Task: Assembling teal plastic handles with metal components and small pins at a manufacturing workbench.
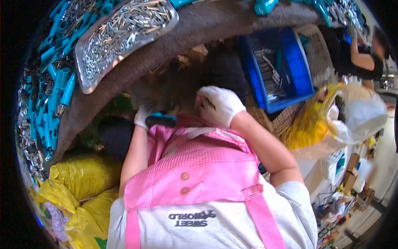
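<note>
Both my hands wear white gloves and are in front of my pink checked apron (195,166). My left hand (142,116) is at a teal-and-black elongated piece (161,120), which seems to lie in its grip; the fingers are mostly hidden in shadow and behind the piece. To the right, my right hand (219,106) is raised with its fingers curled in toward the palm. Whatever those fingers may hold is too dark to name. A gap separates the two hands.
A metal tray (124,37) heaped with small metal pins sits on the bench's dark curved edge (207,25). Teal plastic parts (54,99) are piled at left. At right stand a blue crate (309,89) with metal pieces and yellow bags (309,120). Another person (365,58) is far right.
</note>
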Demonstrator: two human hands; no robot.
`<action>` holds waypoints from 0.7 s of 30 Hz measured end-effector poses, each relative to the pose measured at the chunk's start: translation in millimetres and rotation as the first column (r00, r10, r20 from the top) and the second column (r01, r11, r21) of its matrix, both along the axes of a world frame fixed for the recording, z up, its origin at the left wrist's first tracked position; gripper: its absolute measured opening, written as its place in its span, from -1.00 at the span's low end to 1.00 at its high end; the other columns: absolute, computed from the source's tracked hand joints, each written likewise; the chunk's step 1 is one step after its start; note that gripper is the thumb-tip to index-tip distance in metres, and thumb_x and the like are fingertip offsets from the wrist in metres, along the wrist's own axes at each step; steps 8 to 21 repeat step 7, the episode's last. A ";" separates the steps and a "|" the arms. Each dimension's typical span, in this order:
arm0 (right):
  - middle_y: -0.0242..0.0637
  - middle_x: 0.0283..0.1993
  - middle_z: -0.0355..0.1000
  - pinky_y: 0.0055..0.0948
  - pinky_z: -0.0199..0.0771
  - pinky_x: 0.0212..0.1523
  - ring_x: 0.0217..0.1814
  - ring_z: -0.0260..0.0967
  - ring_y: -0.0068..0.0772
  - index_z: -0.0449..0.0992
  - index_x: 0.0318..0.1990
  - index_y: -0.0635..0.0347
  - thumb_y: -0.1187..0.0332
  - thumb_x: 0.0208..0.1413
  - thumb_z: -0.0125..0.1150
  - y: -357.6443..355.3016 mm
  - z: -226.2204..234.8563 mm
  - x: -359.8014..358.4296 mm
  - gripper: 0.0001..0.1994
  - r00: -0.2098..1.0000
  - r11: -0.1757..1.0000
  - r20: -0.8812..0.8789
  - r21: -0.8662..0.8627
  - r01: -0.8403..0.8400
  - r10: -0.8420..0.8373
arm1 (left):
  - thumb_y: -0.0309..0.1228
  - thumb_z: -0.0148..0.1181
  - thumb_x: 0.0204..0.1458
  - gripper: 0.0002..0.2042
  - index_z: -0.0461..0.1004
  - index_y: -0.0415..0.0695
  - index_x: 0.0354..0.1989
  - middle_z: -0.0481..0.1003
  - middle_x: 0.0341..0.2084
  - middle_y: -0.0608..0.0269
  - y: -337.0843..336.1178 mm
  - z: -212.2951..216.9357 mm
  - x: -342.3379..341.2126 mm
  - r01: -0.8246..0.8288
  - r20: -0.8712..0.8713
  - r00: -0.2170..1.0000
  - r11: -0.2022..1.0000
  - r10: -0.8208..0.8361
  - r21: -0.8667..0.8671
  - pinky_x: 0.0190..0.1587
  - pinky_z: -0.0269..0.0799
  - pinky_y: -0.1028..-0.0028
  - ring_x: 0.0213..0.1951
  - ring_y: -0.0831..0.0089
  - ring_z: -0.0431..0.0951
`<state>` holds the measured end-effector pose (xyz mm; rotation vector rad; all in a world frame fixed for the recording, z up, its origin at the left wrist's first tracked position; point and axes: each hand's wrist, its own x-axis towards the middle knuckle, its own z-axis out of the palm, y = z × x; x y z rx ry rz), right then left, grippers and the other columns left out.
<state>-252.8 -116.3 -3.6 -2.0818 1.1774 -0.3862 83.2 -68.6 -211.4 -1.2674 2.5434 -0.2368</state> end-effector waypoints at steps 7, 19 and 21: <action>0.00 0.02 0.29 -0.11 0.28 0.03 0.10 0.24 -0.06 0.20 0.18 0.04 0.10 -0.17 0.24 60.8 -68.4 105.6 -0.31 0.883 0.939 -0.336 0.010 -0.344 0.327 | -0.25 -0.17 0.12 -0.65 0.41 -0.05 0.02 0.48 -0.08 0.19 7.0 8.1 -34.3 -0.222 -0.328 -0.061 0.308 0.943 0.925 0.09 0.30 0.43 -0.01 0.36 0.44; 0.00 0.02 0.29 -0.11 0.28 0.03 0.10 0.24 -0.06 0.20 0.18 0.04 0.10 -0.17 0.24 60.8 -68.4 105.6 -0.31 0.883 0.939 -0.336 0.010 -0.344 0.327 | -0.25 -0.17 0.12 -0.65 0.41 -0.05 0.02 0.48 -0.08 0.19 7.0 8.1 -34.3 -0.222 -0.328 -0.061 0.308 0.943 0.925 0.09 0.30 0.43 -0.01 0.36 0.44; 0.00 0.02 0.29 -0.11 0.28 0.03 0.10 0.24 -0.06 0.20 0.18 0.04 0.10 -0.17 0.24 60.8 -68.4 105.6 -0.31 0.883 0.939 -0.336 0.010 -0.344 0.327 | -0.25 -0.17 0.12 -0.65 0.41 -0.05 0.02 0.48 -0.08 0.19 7.0 8.1 -34.3 -0.222 -0.328 -0.061 0.308 0.943 0.925 0.09 0.30 0.43 -0.01 0.36 0.44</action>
